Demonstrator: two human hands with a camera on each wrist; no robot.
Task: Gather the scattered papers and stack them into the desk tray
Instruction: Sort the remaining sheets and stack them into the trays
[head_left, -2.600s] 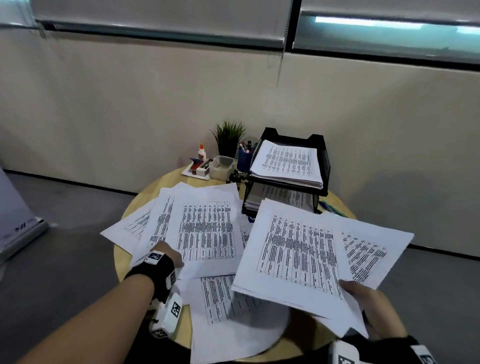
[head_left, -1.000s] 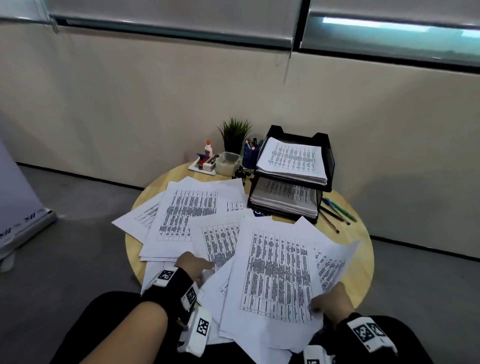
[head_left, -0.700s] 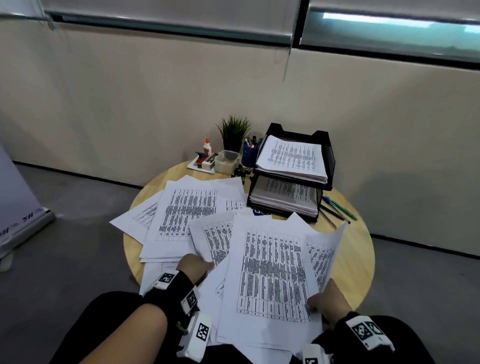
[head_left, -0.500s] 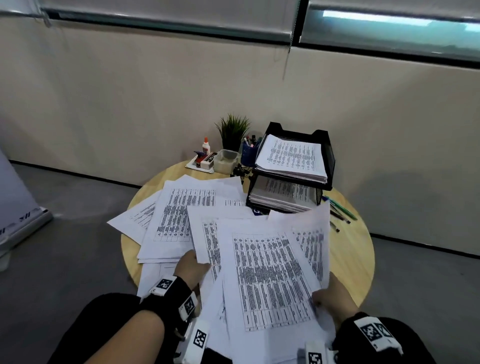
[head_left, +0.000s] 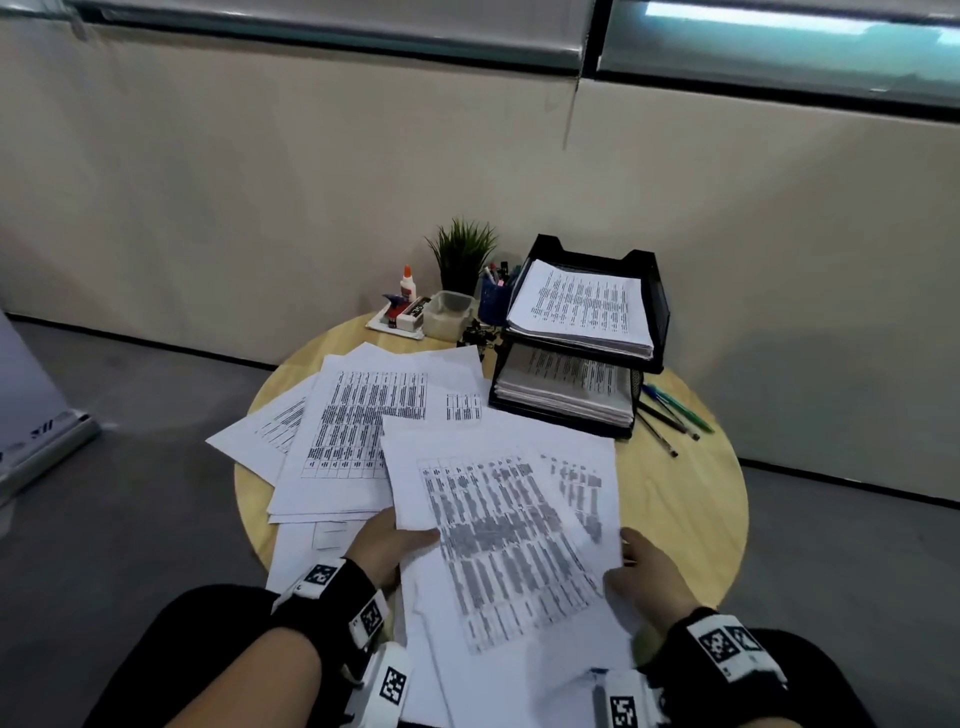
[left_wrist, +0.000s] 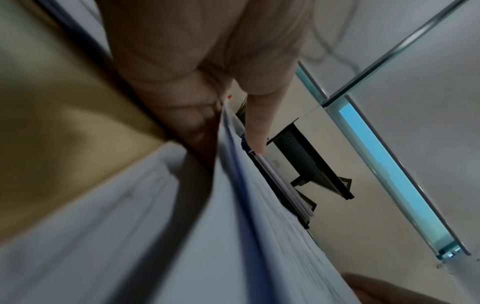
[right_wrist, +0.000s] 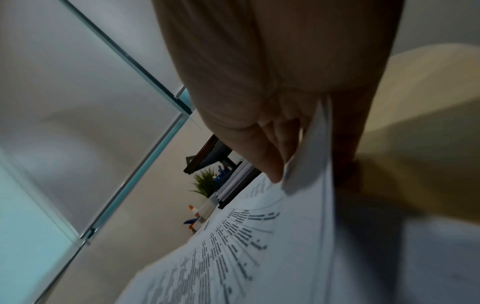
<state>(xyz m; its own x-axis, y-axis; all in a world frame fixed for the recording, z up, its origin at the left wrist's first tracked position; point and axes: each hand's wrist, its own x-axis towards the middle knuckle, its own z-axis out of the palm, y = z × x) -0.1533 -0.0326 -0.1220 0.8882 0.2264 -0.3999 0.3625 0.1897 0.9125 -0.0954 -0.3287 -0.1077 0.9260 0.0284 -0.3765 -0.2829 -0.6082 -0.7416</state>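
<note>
Left hand: our left hand (head_left: 387, 545) pinches the left edge of the gathered sheaf (head_left: 511, 540), thumb on top, fingers beneath.
Right hand: our right hand (head_left: 647, 569) grips the sheaf's right edge, thumb over the top page.
Sheaf: we hold it above the near side of the round table (head_left: 680, 499), its print blurred.
Loose papers: more sheets (head_left: 374, 415) lie spread on the table's left.
Desk tray: the black two-tier tray (head_left: 652, 306) stands at the far side, paper in both tiers.
</note>
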